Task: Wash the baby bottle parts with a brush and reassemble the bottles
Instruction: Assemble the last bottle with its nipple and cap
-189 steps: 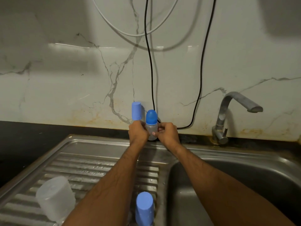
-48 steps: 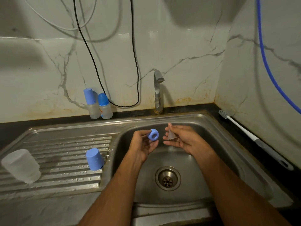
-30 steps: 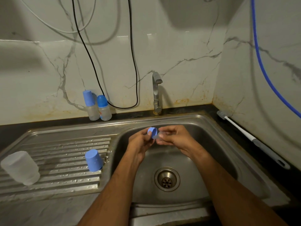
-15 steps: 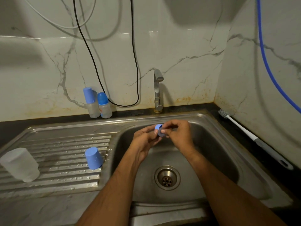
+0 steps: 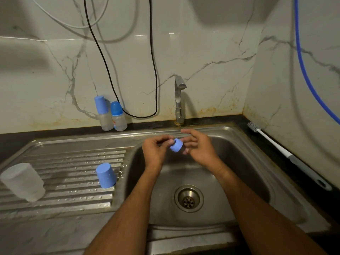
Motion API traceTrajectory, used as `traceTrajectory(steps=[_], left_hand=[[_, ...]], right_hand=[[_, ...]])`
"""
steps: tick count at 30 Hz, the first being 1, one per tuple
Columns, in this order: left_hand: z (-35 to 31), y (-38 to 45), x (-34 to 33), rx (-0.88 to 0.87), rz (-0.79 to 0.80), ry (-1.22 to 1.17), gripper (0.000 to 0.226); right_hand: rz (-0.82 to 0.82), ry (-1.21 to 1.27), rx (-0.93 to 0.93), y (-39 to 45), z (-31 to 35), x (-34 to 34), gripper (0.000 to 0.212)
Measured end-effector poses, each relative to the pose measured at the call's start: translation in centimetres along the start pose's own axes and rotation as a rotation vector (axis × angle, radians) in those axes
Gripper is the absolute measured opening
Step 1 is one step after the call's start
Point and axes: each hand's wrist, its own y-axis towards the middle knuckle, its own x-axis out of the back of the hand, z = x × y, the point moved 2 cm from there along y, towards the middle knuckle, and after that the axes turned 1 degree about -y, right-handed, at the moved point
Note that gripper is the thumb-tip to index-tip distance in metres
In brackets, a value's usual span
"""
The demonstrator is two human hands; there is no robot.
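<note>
Right hand (image 5: 199, 150) now loosened, fingers spread; left hand (image 5: 156, 150) pinches blue ribbed collar (image 5: 176, 145), tilted.

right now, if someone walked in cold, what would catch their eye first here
Most likely the small blue collar ring held over the sink basin, pinched by the left hand with the right hand open beside it. Next, two capped baby bottles stand against the marble wall left of the tap. A blue cap sits upside down on the wet drainboard, and a white bottle brush lies on the right counter.
</note>
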Motion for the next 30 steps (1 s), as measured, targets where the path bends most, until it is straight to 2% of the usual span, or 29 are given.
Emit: traceTrajectory(steps=[4,9,11,13,18,20,23,25,28,30], left_hand=[[-0.8,-0.5,-0.4,-0.281,0.081,0.253,0.016],[-1.1,-0.5,0.1,-0.360,0.081,0.329,0.017],[-1.2,-0.5,0.0,-0.384,0.122,0.296,0.018],[-1.6,-0.7,-0.2,-0.394,0.134,0.271,0.019],[-1.8,-0.8,0.0,-0.402,0.054,0.198,0.022],[-1.6,-0.5,0.2,-0.340,0.043,0.165,0.025],[-1.3,-0.1,0.1,-0.249,0.082,0.119,0.024],[-1.2,0.1,0.0,-0.260,0.115,0.130,0.021],[-1.1,0.1,-0.5,-0.295,0.163,0.129,0.020],[-1.0,0.0,-0.7,-0.288,0.180,0.104,0.019]], right_hand=[[0.122,0.143,-0.083,-0.5,0.4,-0.1,0.052],[0.189,0.135,-0.059,-0.7,0.3,-0.5,0.029],[0.168,0.039,-0.011,-0.7,0.3,-0.6,0.034],[0.152,-0.042,0.000,-0.6,0.3,-0.7,0.041],[0.150,-0.110,-0.060,-0.2,0.1,-0.8,0.037],[0.167,-0.079,-0.070,-0.3,0.4,-1.2,0.034],[0.181,0.022,-0.088,-0.6,0.8,-1.3,0.022],[0.163,0.022,-0.091,-0.7,0.7,-0.8,0.017],[0.094,-0.047,-0.130,-0.6,0.6,-0.3,0.025],[0.069,0.009,-0.183,-0.5,0.5,-0.3,0.025]])
